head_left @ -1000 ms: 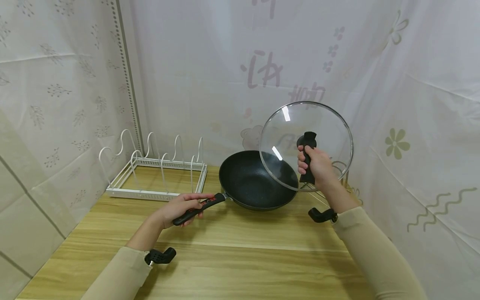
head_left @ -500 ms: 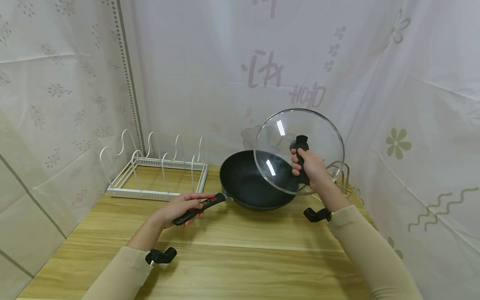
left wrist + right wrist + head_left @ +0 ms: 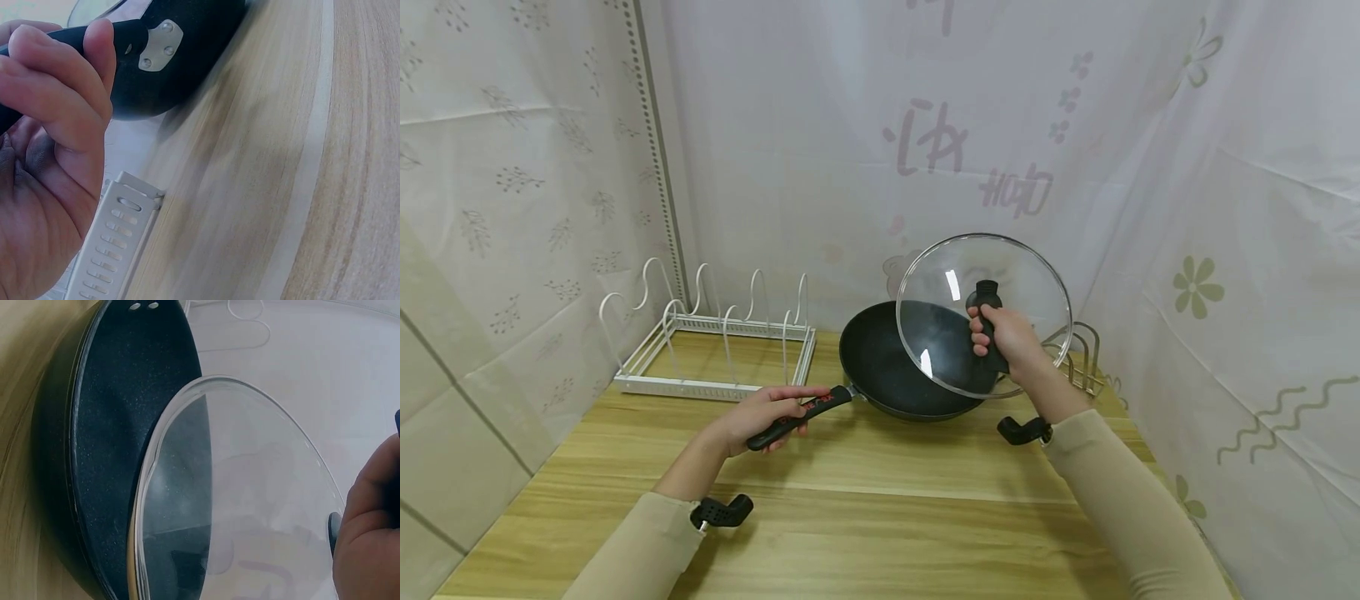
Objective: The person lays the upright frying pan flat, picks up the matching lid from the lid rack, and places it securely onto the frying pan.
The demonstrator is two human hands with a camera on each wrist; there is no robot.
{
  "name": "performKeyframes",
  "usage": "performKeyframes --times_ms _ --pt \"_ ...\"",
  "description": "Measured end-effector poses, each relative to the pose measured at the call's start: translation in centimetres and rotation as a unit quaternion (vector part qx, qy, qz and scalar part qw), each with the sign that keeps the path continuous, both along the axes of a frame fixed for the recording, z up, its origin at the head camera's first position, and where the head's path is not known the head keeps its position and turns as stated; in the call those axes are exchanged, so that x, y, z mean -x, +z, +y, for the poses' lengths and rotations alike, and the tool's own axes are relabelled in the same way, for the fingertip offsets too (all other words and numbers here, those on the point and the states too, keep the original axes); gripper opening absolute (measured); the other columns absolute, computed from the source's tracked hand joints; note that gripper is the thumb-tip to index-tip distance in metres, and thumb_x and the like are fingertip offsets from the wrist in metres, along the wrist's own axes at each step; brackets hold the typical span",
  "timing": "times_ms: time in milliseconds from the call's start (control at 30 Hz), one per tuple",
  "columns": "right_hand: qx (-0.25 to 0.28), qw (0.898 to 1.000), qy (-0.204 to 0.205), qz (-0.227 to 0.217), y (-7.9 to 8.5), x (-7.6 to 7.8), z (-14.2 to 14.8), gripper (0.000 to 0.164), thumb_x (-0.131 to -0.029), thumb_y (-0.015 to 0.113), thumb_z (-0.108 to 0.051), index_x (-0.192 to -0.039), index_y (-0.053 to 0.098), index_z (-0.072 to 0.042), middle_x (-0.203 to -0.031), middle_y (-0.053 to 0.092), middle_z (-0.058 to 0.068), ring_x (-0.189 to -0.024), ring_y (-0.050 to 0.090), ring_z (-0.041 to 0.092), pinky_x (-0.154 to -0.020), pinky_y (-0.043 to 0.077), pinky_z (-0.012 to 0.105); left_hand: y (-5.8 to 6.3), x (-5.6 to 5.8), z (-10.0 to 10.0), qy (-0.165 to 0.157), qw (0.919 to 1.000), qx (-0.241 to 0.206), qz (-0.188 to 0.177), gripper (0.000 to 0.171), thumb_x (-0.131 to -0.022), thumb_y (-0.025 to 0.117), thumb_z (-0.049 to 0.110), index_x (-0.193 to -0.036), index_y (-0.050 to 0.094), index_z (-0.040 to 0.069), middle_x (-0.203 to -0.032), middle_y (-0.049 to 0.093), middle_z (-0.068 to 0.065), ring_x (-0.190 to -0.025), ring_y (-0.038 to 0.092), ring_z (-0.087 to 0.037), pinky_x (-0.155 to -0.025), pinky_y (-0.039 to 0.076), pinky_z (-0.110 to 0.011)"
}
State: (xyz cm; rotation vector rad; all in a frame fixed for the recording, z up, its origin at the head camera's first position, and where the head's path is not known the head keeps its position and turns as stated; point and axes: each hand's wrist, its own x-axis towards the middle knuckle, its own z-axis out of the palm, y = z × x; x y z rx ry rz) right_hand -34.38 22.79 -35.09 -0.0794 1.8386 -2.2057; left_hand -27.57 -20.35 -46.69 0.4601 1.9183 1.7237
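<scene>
A black wok with a speckled inside sits on the wooden table. My left hand grips its long black handle, fingers curled underneath; in the left wrist view, a riveted metal bracket joins handle and wok. My right hand holds a round glass lid by its upright black knob. The lid is tilted, its metal rim facing me, and overlaps the wok's right part in the head view. Through the glass, the wok's inside shows in the right wrist view, the lid's rim close over it.
A white wire rack with several curved dividers stands left of the wok at the back. Behind my right hand is a smaller metal wire rack, partly hidden. Patterned curtains border the table at the back and sides.
My right hand has carried the lid left and down, further over the wok. More of the right-hand wire rack shows. My left hand and the wok have stayed in place.
</scene>
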Motion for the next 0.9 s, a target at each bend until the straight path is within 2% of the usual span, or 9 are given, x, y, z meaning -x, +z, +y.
performKeyframes --times_ms 367,900 --pt "0.013 0.999 0.006 -0.032 -0.7 0.5 -0.9 0.031 -0.121 0.033 -0.032 -0.126 0.048 -0.005 -0.079 0.05 -0.006 -0.055 0.042 0.004 -0.049 0.041 0.018 -0.1 0.0 0.0 -0.005 1.0 -0.003 0.0 0.057 -0.109 0.054 0.015 -0.165 0.049 0.008 -0.094 0.073 -0.013 -0.052 0.053 -0.007 -0.047 0.046 -0.021" --pt "0.053 0.994 0.047 -0.085 -1.1 1.0 -1.6 0.028 -0.122 0.029 -0.028 -0.121 0.046 -0.005 -0.079 0.049 -0.005 -0.054 0.041 0.003 -0.046 0.04 0.015 -0.3 0.2 -0.1 -0.003 1.0 0.004 0.003 0.056 -0.109 0.054 0.016 -0.165 0.05 0.01 -0.094 0.072 -0.013 -0.053 0.053 -0.008 -0.048 0.047 -0.021"
